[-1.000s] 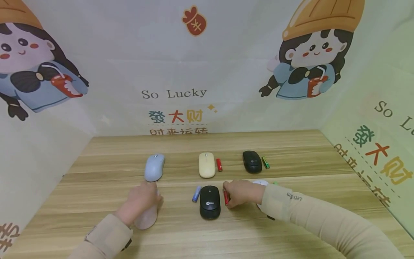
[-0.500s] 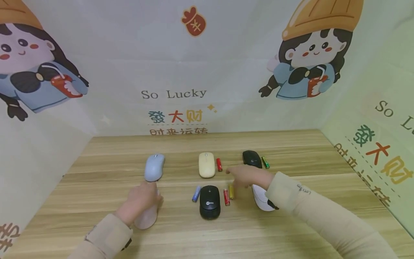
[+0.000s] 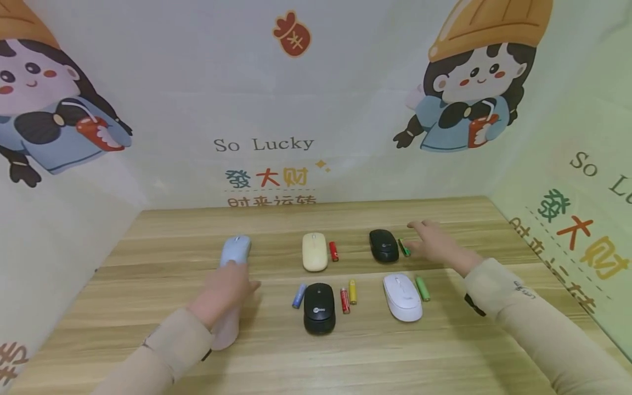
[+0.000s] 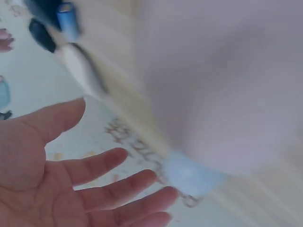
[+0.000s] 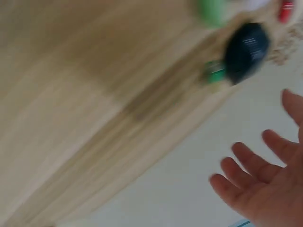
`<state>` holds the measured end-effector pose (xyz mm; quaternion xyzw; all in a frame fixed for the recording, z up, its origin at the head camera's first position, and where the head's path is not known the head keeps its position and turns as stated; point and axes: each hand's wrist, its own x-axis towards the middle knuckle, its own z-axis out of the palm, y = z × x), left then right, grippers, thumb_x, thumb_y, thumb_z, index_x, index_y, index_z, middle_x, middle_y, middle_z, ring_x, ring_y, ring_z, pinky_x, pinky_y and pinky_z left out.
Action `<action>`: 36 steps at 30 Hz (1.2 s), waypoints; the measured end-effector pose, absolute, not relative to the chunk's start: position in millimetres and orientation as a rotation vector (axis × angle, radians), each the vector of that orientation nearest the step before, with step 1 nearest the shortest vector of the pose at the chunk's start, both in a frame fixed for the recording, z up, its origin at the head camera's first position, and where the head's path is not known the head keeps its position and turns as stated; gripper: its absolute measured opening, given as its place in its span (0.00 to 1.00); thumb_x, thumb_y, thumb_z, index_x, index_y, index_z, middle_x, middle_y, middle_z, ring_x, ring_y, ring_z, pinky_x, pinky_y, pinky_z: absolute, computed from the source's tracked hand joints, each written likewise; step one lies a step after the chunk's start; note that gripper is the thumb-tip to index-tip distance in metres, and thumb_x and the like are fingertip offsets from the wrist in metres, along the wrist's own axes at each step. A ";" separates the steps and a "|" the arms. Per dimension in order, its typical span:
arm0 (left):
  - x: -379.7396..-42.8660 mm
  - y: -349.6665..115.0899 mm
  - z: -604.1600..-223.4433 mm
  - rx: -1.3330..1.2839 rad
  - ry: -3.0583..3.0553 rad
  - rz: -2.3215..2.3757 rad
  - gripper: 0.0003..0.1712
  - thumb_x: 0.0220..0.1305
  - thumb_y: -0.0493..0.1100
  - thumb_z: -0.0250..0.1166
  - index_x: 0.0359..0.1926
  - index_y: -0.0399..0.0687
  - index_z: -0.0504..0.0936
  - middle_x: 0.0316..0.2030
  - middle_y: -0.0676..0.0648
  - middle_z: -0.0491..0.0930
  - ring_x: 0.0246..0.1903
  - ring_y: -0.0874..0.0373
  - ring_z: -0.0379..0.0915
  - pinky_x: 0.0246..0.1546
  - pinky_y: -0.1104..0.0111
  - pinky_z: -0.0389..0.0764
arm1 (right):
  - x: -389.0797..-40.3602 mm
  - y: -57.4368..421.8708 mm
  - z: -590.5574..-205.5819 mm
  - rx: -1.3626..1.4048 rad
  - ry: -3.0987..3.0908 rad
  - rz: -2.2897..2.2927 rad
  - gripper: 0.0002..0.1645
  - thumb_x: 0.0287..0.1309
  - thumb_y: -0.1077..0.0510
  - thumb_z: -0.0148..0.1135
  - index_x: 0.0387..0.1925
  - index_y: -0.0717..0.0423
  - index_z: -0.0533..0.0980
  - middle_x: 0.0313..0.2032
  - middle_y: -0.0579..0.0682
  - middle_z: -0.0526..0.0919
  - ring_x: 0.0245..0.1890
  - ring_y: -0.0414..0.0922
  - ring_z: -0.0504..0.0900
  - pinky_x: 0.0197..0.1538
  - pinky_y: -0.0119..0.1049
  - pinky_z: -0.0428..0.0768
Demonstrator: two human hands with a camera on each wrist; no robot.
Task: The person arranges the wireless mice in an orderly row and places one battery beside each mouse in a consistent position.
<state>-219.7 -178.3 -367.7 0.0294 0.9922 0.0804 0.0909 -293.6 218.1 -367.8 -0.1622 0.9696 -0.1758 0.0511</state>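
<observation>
My left hand (image 3: 224,291) hovers above a pale pink mouse (image 3: 226,332), which it largely hides in the head view; its fingers are spread and grip nothing. Beyond it lies a light blue mouse (image 3: 236,248), overlapped by the hand in that view. At the back right my right hand (image 3: 436,245) reaches over the table with fingers apart and nothing held. Nearest to it are a green battery (image 3: 405,248) and a black mouse (image 3: 383,246). In the right wrist view the right fingers (image 5: 248,161) are loosely extended.
A cream mouse (image 3: 314,252) has a red battery (image 3: 334,251) beside it. Nearer lie a second black mouse (image 3: 319,310), a blue battery (image 3: 298,295), another red battery (image 3: 344,300), a yellow battery (image 3: 353,292), a white mouse (image 3: 402,297) and a light green battery (image 3: 422,288).
My right hand has left the red and yellow batteries at the middle and swung right and back, uncovering the white mouse. The left hand has come up off the pink mouse, fingers opened.
</observation>
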 end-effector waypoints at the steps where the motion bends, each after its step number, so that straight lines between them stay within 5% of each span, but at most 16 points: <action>1: -221.7 -170.0 -365.1 0.096 2.969 0.221 0.20 0.60 0.51 0.59 0.36 0.35 0.77 0.32 0.37 0.76 0.28 0.47 0.73 0.32 0.54 0.76 | -294.1 227.8 -372.5 -0.501 2.985 -0.498 0.33 0.62 0.51 0.52 0.60 0.71 0.59 0.56 0.77 0.61 0.56 0.71 0.62 0.55 0.61 0.65; 6: -227.7 -116.3 -357.8 0.280 3.139 0.046 0.13 0.55 0.47 0.58 0.23 0.42 0.77 0.22 0.45 0.74 0.24 0.50 0.71 0.29 0.56 0.73 | -296.7 264.4 -392.6 -0.536 3.089 -0.356 0.38 0.61 0.45 0.52 0.60 0.70 0.61 0.56 0.74 0.64 0.57 0.70 0.60 0.58 0.62 0.59; 11: -228.0 -62.0 -355.8 0.419 3.114 0.107 0.08 0.52 0.43 0.61 0.31 0.44 0.79 0.25 0.46 0.75 0.25 0.52 0.70 0.27 0.58 0.72 | -298.6 282.3 -403.8 -0.586 3.114 -0.299 0.38 0.62 0.42 0.50 0.60 0.70 0.61 0.58 0.72 0.63 0.58 0.69 0.59 0.59 0.62 0.57; 16: -240.3 -24.3 -364.2 0.405 2.976 0.123 0.07 0.55 0.42 0.60 0.24 0.44 0.77 0.23 0.48 0.74 0.23 0.55 0.68 0.25 0.62 0.72 | -300.8 289.7 -406.9 -0.606 3.134 -0.261 0.40 0.61 0.39 0.47 0.61 0.68 0.60 0.58 0.72 0.62 0.58 0.70 0.58 0.59 0.63 0.55; 22: -253.0 -3.3 -379.3 0.392 2.876 0.138 0.13 0.55 0.38 0.58 0.15 0.46 0.71 0.19 0.49 0.71 0.17 0.60 0.62 0.17 0.69 0.68 | -302.3 291.1 -410.6 -0.620 3.125 -0.248 0.41 0.62 0.38 0.46 0.61 0.68 0.60 0.59 0.72 0.61 0.58 0.71 0.58 0.59 0.63 0.55; 30: -260.8 5.0 -392.8 0.460 2.885 0.064 0.07 0.54 0.37 0.57 0.22 0.44 0.78 0.29 0.45 0.80 0.24 0.57 0.73 0.26 0.65 0.76 | -299.3 283.1 -411.3 -0.675 3.124 -0.239 0.40 0.61 0.40 0.49 0.61 0.68 0.60 0.59 0.71 0.62 0.58 0.70 0.59 0.60 0.61 0.56; 36: -264.1 6.2 -395.2 0.434 2.872 0.108 0.05 0.51 0.39 0.60 0.22 0.45 0.78 0.27 0.46 0.78 0.21 0.58 0.69 0.23 0.66 0.74 | -299.9 287.3 -411.6 -0.651 3.105 -0.297 0.40 0.62 0.41 0.48 0.61 0.69 0.59 0.59 0.72 0.61 0.59 0.70 0.57 0.62 0.61 0.52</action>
